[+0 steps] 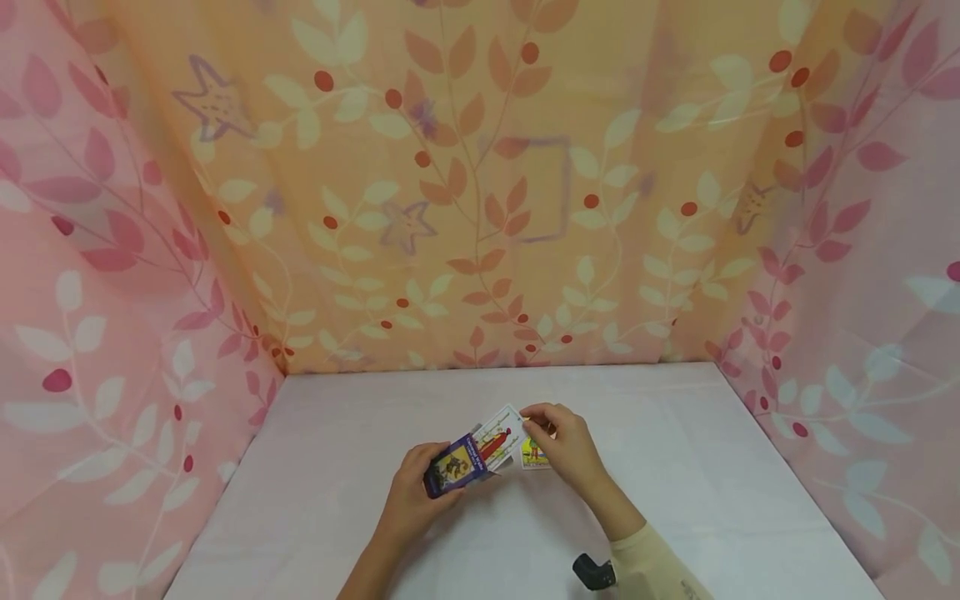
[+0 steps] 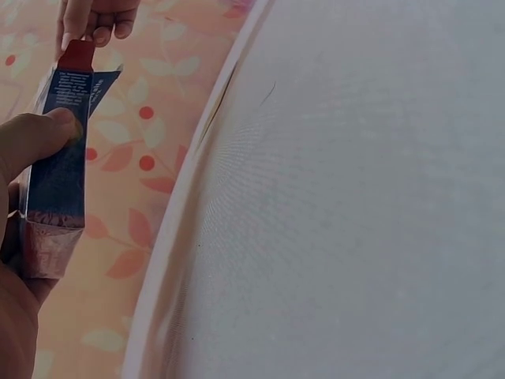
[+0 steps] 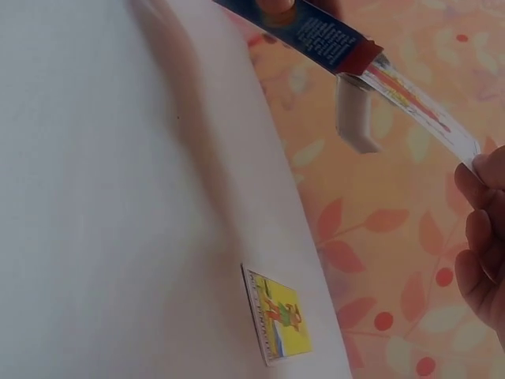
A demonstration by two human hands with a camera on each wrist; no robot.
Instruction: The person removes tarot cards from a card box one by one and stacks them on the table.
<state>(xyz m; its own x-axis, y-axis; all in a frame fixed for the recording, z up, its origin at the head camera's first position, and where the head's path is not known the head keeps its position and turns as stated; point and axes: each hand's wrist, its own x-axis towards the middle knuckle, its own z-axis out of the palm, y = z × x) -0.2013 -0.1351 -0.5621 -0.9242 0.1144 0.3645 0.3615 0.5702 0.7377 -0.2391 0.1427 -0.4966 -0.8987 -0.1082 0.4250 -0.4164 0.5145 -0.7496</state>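
My left hand [image 1: 415, 492] grips a dark blue tarot card box [image 1: 456, 467] with a picture on its front, thumb along one side. The box is tilted, its opened end facing up and to the right. Out of that end sticks a white-bordered card [image 1: 501, 435] with a red figure on it. My right hand [image 1: 572, 446] pinches the card's outer end between thumb and fingers. In the right wrist view, the rest of the card [image 3: 426, 106] runs back into the box, and a white flap [image 3: 353, 118] hangs below the opening. A yellow picture card [image 3: 284, 316] lies on the table.
A white cloth covers the table [image 1: 337, 417]. Floral curtains [image 1: 480, 208] stand behind it and on both sides. Beside the right sleeve [image 1: 652, 562], near the table's front, is a black curved object [image 1: 592, 572].
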